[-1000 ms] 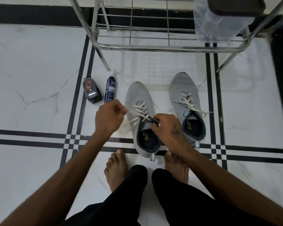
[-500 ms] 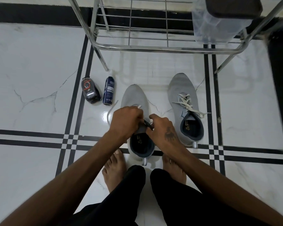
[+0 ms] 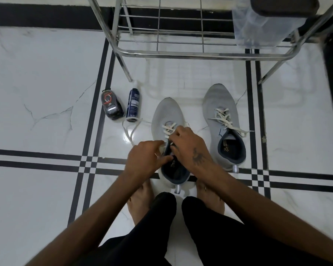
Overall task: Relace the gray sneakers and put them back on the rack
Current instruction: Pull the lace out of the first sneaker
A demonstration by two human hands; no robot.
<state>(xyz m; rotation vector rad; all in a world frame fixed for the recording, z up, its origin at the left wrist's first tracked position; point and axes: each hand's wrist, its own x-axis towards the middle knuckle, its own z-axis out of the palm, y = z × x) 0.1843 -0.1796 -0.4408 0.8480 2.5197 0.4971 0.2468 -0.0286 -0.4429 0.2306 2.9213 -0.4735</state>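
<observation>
Two gray sneakers stand on the white marble floor, toes pointing away from me. Both my hands work at the tongue of the left sneaker. My left hand pinches the cream lace at the shoe's left eyelets; the lace's free end loops out over the floor to the left. My right hand grips the tongue and the lace at the right eyelets. The right sneaker stands apart, laced, with loose ends trailing to its right. The steel shoe rack stands just beyond both shoes.
A black shoe-polish container and a dark blue spray can lie left of the sneakers by the rack's front leg. A clear plastic bag holding a dark item sits on the rack's right side. My bare feet flank the left sneaker's heel.
My left hand came back from pulling the lace out to the left and now works at the eyelets; the slack lace dropped in a loop on the floor. My right hand shifted forward over the tongue.
</observation>
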